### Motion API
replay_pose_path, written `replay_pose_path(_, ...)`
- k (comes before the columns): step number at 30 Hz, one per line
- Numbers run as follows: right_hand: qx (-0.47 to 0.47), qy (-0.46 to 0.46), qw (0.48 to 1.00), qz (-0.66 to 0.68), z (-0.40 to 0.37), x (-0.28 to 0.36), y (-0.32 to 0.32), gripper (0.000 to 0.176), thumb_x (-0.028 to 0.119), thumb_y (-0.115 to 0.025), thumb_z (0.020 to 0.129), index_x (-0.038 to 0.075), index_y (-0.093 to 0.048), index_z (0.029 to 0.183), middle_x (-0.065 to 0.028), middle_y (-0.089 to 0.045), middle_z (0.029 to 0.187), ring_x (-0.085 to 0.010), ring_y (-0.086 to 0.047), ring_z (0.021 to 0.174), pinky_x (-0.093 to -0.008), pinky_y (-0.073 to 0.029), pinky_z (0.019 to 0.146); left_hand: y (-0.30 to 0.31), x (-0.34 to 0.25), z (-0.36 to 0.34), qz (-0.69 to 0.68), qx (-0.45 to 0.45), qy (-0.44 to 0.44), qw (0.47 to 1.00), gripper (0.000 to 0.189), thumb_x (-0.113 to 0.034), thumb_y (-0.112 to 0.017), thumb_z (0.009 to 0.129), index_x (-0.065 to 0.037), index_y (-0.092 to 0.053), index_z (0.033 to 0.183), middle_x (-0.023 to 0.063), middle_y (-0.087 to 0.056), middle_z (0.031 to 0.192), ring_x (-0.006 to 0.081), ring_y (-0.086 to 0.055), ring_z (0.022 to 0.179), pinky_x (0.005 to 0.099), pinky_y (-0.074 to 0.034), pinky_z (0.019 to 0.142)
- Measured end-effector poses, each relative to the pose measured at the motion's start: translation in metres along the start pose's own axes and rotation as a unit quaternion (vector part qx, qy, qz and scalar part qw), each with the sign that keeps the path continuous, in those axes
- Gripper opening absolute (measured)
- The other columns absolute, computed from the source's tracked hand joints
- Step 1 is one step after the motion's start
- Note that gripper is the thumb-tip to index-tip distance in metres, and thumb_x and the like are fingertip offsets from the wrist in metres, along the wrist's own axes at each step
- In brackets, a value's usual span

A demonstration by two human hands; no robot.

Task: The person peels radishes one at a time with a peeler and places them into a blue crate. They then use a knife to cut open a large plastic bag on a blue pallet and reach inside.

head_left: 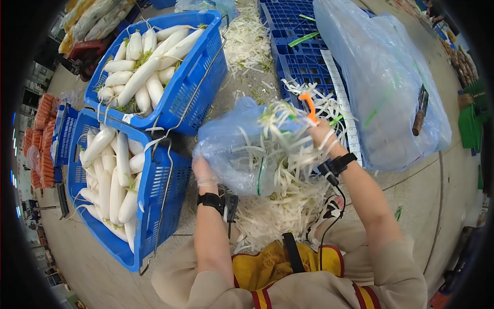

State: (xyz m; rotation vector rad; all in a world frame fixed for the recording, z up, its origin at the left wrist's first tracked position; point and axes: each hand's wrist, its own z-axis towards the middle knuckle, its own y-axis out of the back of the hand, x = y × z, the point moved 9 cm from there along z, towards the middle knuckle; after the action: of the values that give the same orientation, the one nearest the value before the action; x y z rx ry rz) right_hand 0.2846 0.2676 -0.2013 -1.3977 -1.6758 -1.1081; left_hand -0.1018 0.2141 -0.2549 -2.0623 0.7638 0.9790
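My left hand [205,172] is at the near left side of a translucent blue plastic bag [226,136] and grips it; the fingers are mostly hidden by the film. My right hand [323,135] is closed round an orange peeler [308,106], which is blurred. Long white radish peelings [288,165] hang and lie across the bag's right side and below my right hand. Under the bag, a thick heap of peelings [272,219] covers the floor between my feet.
Two blue crates stand at my left, the far crate [198,77] and the near crate [164,206], both full of white radishes [116,185]. At the right, a large filled plastic bag [391,98] rests on a blue pallet [298,62]. More peelings [247,38] lie ahead; bagged carrots [43,134] are far left.
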Motion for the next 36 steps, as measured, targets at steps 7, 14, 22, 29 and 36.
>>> replay_pose_path(7,0.123,0.085,0.941,0.302,-0.056,0.119,0.002,0.029,0.007,-0.057,0.079,-0.001,-0.062,0.106,-0.0083,-0.063,0.098,-0.0186,-0.06,0.09,-0.0285,-0.045,0.081,-0.087,-0.119,-0.059,-0.077,0.111,-0.086,0.987,0.032,-0.019,-0.045,0.09,0.001,-0.057,0.112,0.0115,-0.06,0.107,0.0235,-0.06,0.094,0.0348,-0.049,0.081)
replay_pose_path(14,0.147,0.23,0.93,0.246,-0.122,0.178,0.003,0.031,0.015,-0.052,0.087,0.003,-0.053,0.116,-0.01,-0.06,0.11,-0.0199,-0.059,0.098,-0.0345,-0.048,0.088,-0.175,-0.203,-0.204,0.262,0.216,-0.373,0.863,0.023,-0.01,-0.053,0.084,0.002,-0.059,0.102,0.0084,-0.064,0.095,0.019,-0.06,0.085,0.0314,-0.047,0.074)
replay_pose_path(22,0.061,-0.131,0.943,0.301,-0.112,-0.037,-0.058,0.034,0.029,-0.055,0.084,0.005,-0.059,0.107,-0.0057,-0.061,0.096,-0.0179,-0.059,0.091,-0.032,-0.048,0.079,-0.162,-0.004,-0.22,0.511,0.291,-0.133,0.798,0.034,-0.023,-0.056,0.081,-0.004,-0.06,0.109,0.0158,-0.065,0.098,0.0315,-0.062,0.088,0.0364,-0.048,0.075)
replay_pose_path(29,-0.054,-0.078,0.995,-0.041,-0.122,-0.125,-0.005,0.034,0.032,-0.059,0.08,0.0,-0.064,0.093,-0.0092,-0.064,0.077,-0.0201,-0.06,0.068,-0.0363,-0.047,0.06,-0.032,-0.017,-0.128,0.723,0.004,-0.129,0.679,0.068,-0.047,-0.065,0.069,-0.003,-0.052,0.118,0.024,-0.047,0.127,0.0381,-0.041,0.12,0.0448,-0.033,0.1)
replay_pose_path(36,-0.115,-0.083,0.959,-0.245,-0.118,-0.107,-0.019,0.045,0.046,-0.055,0.079,0.002,-0.062,0.084,-0.0176,-0.062,0.07,-0.0288,-0.062,0.066,-0.0416,-0.045,0.058,0.06,0.063,-0.067,0.459,-0.086,0.072,0.881,0.093,-0.041,-0.07,0.072,0.001,-0.02,0.14,0.0183,-0.032,0.139,0.0323,-0.032,0.126,0.0399,-0.026,0.106)
